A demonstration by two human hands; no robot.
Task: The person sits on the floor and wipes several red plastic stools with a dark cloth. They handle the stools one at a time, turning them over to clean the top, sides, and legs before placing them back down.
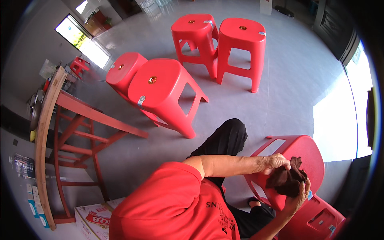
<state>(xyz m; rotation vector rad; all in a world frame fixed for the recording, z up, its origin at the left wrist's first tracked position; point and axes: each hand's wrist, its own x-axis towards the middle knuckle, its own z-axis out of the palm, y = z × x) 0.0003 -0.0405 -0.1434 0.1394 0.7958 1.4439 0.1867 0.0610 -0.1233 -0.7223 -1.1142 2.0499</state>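
Observation:
A crumpled dark brown cloth (285, 180) is gripped between my two hands over a red plastic stool (313, 159). My left hand (276, 163) pinches the cloth's upper left part, with the fingers bent. At its lower right edge, my right hand (301, 190) holds it between thumb and fingers. The stool stands close in front of my legs, and its seat shows beyond the cloth. Another red plastic stool (322, 223), bearing small stickers, sits right beside it at the lower right, partly cut off by dark shadow.
Two red stools (156, 81) stand close together ahead, and two more (243, 36) farther off. On the left is a wooden table (45, 144) with a red-brown wooden frame (90, 108) beneath. A printed carton (90, 219) lies low left. Sunlight enters by a doorway (360, 99) at right.

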